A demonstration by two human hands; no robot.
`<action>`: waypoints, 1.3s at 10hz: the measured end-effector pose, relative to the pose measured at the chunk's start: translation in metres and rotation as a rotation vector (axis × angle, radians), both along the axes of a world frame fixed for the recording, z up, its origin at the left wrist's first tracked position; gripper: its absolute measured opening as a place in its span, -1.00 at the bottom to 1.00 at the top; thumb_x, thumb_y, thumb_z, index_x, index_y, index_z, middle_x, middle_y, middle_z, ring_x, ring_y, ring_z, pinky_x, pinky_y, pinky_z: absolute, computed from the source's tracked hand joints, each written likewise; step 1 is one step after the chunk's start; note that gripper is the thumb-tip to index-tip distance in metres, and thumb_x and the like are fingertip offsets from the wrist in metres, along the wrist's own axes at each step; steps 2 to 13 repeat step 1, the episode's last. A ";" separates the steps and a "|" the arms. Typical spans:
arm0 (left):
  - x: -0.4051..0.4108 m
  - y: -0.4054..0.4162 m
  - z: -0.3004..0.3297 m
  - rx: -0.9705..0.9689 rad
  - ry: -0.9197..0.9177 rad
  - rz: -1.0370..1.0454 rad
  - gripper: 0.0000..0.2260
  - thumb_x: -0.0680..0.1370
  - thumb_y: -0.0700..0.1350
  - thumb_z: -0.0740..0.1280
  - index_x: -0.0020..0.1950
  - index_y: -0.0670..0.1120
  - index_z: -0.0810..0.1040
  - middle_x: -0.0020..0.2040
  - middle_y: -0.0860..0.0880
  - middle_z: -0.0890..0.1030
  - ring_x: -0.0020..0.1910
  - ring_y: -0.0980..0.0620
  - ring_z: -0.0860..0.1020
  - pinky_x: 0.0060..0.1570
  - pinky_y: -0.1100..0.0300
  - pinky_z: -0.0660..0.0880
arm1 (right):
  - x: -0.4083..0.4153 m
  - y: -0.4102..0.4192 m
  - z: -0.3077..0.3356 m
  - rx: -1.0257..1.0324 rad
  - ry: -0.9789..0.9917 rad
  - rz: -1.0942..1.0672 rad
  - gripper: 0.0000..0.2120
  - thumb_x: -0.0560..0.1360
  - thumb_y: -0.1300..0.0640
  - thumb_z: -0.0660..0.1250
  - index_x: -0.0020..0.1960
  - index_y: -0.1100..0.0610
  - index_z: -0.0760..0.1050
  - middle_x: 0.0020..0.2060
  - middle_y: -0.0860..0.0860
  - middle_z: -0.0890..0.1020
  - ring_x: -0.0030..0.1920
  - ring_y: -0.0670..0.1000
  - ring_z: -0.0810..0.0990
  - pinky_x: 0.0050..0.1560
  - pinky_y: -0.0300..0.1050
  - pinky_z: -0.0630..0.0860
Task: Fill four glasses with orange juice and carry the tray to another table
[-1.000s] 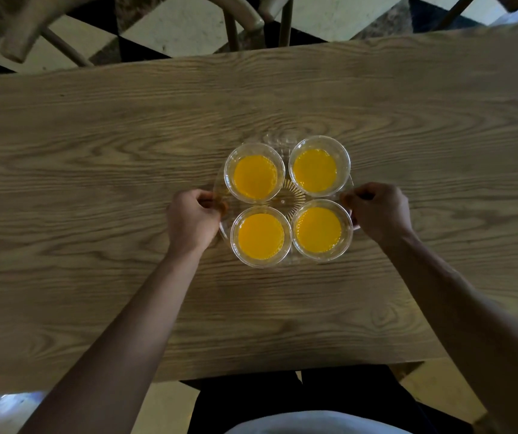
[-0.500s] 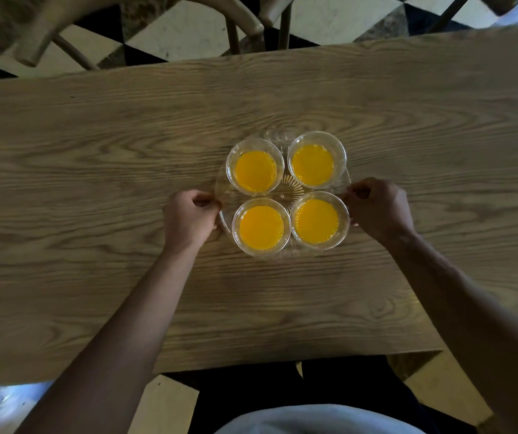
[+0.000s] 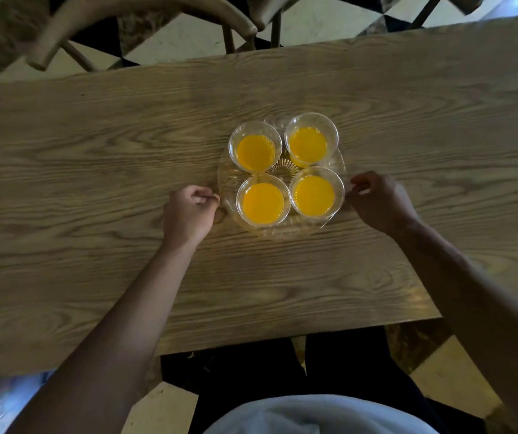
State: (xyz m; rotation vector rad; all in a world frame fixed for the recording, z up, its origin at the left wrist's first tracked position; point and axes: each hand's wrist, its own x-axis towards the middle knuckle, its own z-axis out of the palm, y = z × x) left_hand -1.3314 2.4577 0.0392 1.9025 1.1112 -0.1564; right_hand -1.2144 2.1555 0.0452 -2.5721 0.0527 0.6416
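Observation:
A clear round glass tray rests on the wooden table, right of centre. Four clear glasses of orange juice stand on it in a square: back left, back right, front left, front right. My left hand lies on the table at the tray's left rim, fingers curled, fingertips just at the edge. My right hand sits at the right rim, fingers curled, with a thin gap to the tray. Neither hand holds anything.
Two wooden chairs stand beyond the table's far edge on a black and white checkered floor. The table's near edge runs just in front of my legs.
Both hands gripped the tray's rim a second ago; now their fingers have slipped outward off it. The tray stays set on the table, and my view has pulled back.

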 end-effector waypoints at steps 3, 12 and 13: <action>-0.009 -0.002 -0.002 0.029 -0.010 -0.042 -0.84 0.53 -0.05 0.49 0.09 -0.03 0.71 0.03 0.01 0.77 -0.01 0.03 0.72 0.20 0.01 0.64 | -0.008 -0.004 0.002 -0.018 0.001 0.051 -0.57 0.52 0.03 0.43 0.34 0.15 0.57 0.20 0.09 0.68 0.22 0.14 0.63 0.04 -0.19 0.38; -0.009 -0.002 -0.002 0.029 -0.010 -0.042 -0.84 0.53 -0.05 0.49 0.09 -0.03 0.71 0.03 0.01 0.77 -0.01 0.03 0.72 0.20 0.01 0.64 | -0.008 -0.004 0.002 -0.018 0.001 0.051 -0.57 0.52 0.03 0.43 0.34 0.15 0.57 0.20 0.09 0.68 0.22 0.14 0.63 0.04 -0.19 0.38; -0.009 -0.002 -0.002 0.029 -0.010 -0.042 -0.84 0.53 -0.05 0.49 0.09 -0.03 0.71 0.03 0.01 0.77 -0.01 0.03 0.72 0.20 0.01 0.64 | -0.008 -0.004 0.002 -0.018 0.001 0.051 -0.57 0.52 0.03 0.43 0.34 0.15 0.57 0.20 0.09 0.68 0.22 0.14 0.63 0.04 -0.19 0.38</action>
